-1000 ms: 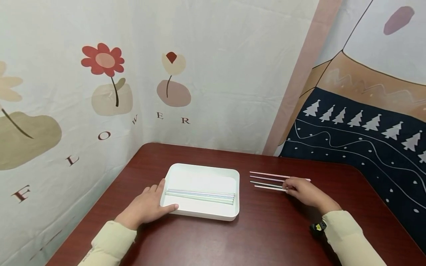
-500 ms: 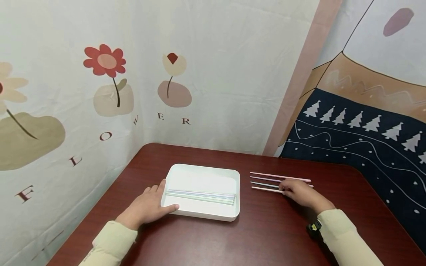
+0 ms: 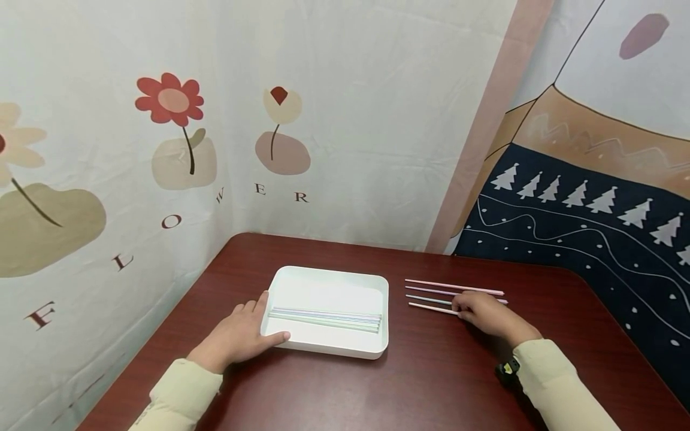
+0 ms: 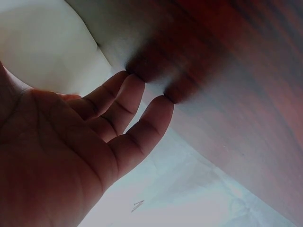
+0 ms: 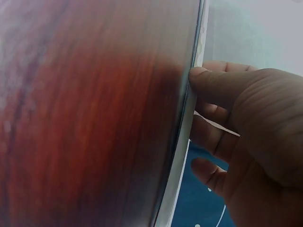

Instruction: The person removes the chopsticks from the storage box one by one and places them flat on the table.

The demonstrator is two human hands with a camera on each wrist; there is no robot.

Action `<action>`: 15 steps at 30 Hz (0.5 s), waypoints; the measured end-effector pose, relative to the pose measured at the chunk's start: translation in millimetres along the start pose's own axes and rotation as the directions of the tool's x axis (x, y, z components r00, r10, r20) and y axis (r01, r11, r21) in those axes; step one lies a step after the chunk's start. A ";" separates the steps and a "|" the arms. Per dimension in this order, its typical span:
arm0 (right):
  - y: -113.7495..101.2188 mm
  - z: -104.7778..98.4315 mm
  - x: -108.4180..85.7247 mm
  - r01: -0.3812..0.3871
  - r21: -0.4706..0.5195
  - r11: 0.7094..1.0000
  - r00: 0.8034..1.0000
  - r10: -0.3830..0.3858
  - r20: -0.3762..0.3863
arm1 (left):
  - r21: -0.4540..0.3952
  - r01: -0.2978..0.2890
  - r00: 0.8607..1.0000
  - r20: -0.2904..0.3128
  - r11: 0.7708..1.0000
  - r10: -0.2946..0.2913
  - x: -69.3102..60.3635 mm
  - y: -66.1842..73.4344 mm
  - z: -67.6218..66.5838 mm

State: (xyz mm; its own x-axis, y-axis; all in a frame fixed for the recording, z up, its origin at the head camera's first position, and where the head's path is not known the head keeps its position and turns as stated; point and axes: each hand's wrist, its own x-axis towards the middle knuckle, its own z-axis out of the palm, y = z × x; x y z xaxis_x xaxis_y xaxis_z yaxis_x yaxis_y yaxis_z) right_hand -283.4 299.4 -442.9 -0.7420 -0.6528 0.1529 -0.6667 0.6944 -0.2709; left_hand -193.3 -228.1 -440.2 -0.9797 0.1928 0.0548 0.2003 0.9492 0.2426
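White chopstick (image 3: 433,309) juts left from right grip (image 3: 482,312).

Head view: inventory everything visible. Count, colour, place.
Tray: 1, white, on table
Tray sticks: several (exact count unclear), pale, inside tray
Pink stick: 1, pink, right of tray, farthest
Purple stick: 1, purple, next nearer
Blue stick: 1, blue, next
White stick: 1, white, nearest
Table: 1, reddish brown, beneath tray
Backdrop: count unclear, white and navy prints, around table
Wrist device: 1, black and yellow, right cuff
Sleeves: 2, pale yellow, forearms
Left hand: 1, touching tray's left end
Right hand: 1, pinching white stick
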 end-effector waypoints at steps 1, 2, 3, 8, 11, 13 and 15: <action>-0.1 0.0 0.0 -0.004 0.002 1.000 1.000 0.004 0.003 | 0.001 0.002 1.000 0.000 1.000 -0.002 -0.1 -0.2 0.1; -0.3 0.0 0.0 -0.006 0.004 1.000 1.000 0.006 0.005 | 0.002 0.002 1.000 -0.001 1.000 -0.002 0.1 -0.6 0.5; -0.4 0.0 0.0 -0.008 0.007 1.000 1.000 0.008 0.008 | 0.002 0.000 1.000 -0.002 1.000 0.000 0.1 -0.7 0.6; -0.8 -0.3 -0.4 -0.006 0.012 1.000 1.000 0.006 0.015 | 0.003 -0.002 1.000 -0.006 1.000 0.002 0.6 -1.4 1.2; -0.4 -0.4 -0.6 -0.003 0.012 1.000 1.000 0.003 0.016 | 0.001 -0.001 1.000 -0.005 1.000 0.001 0.6 -1.4 1.3; -0.3 -0.3 -0.6 -0.002 0.010 1.000 1.000 0.002 0.017 | 0.000 -0.001 1.000 -0.004 1.000 0.001 0.5 -1.5 1.6; -0.2 -0.2 -0.4 -0.001 0.007 1.000 1.000 0.001 0.017 | 0.001 -0.001 1.000 -0.003 1.000 0.001 0.7 -1.9 2.2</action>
State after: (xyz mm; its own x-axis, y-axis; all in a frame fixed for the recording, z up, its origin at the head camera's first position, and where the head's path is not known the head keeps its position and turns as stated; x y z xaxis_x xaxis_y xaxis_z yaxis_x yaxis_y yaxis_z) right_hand -283.0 299.6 -442.7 -0.7415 -0.6570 0.1361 -0.6652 0.6932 -0.2774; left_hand -194.4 -229.2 -442.8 -0.9796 0.1927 0.0576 0.2009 0.9494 0.2414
